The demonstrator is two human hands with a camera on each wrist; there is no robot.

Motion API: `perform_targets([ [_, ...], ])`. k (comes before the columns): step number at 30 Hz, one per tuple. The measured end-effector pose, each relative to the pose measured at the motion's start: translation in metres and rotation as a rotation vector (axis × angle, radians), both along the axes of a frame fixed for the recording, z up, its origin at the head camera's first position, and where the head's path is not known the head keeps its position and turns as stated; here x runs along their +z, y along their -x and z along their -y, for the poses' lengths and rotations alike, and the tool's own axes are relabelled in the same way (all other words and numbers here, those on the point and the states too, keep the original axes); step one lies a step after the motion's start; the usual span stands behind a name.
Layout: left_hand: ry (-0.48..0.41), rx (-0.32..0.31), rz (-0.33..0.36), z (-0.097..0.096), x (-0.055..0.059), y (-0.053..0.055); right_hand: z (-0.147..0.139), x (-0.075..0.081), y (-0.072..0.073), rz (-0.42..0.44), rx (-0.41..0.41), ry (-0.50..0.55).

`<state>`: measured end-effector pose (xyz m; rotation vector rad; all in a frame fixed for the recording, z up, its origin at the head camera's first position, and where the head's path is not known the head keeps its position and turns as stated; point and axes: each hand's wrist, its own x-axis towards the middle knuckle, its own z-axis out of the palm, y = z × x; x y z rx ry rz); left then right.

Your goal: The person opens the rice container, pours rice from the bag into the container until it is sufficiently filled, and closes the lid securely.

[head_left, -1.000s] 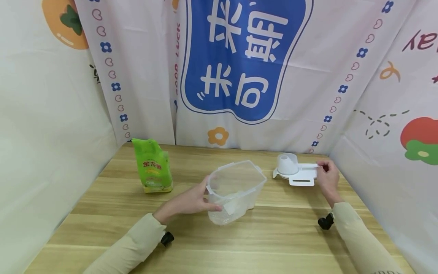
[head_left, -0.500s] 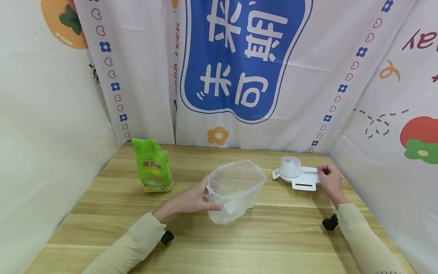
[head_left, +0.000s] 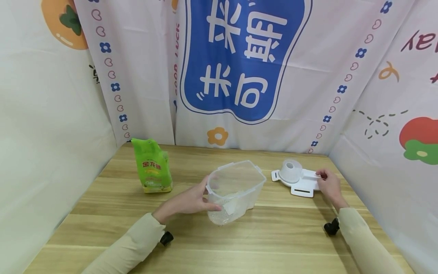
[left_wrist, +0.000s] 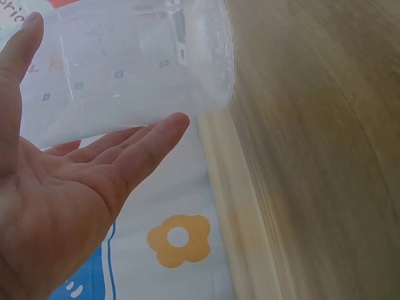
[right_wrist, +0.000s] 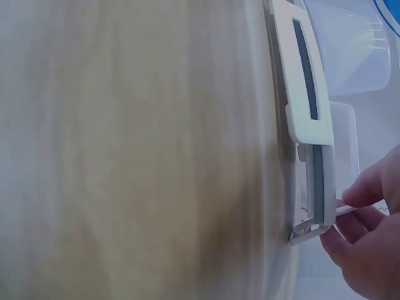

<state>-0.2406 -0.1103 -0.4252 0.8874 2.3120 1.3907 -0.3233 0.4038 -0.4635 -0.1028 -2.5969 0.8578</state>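
Note:
A clear plastic storage container (head_left: 239,190), its top uncovered, stands mid-table. My left hand (head_left: 195,198) holds its near-left end, thumb in front and fingers round the far side; the left wrist view shows this hand (left_wrist: 81,181) along the container wall (left_wrist: 125,81). At the right, a white lid (head_left: 308,182) bears a clear measuring cup (head_left: 291,172). With thumb and fingers my right hand (head_left: 330,186) pinches the lid's right edge. In the right wrist view, the lid (right_wrist: 306,81) lies at the tabletop, the hand (right_wrist: 369,231) at its end.
An upright green bag (head_left: 154,167) with printed characters stands at the back left of the wooden table (head_left: 205,251). Printed cloth hangs behind (head_left: 150,76) and along both sides.
My right hand has brought the lid with its cup lower and slightly nearer, tipping it flatter toward the tabletop. The left hand and container have stayed in place.

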Motion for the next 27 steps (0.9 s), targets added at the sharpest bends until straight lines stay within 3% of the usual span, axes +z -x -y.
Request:
perform_targets([
  [10,0.010,0.008,0.000,0.001,0.002,-0.001,0.002,0.009,-0.003,0.114,0.086,0.027],
  [16,0.013,-0.002,0.004,0.001,0.001,-0.001,0.008,0.018,-0.001,0.174,0.024,0.081],
  [22,0.034,-0.006,0.002,0.003,0.002,-0.002,0.017,0.027,0.001,0.095,-0.055,0.237],
  [27,0.066,0.009,-0.009,0.005,0.003,-0.003,0.029,0.038,-0.001,0.033,-0.044,0.263],
])
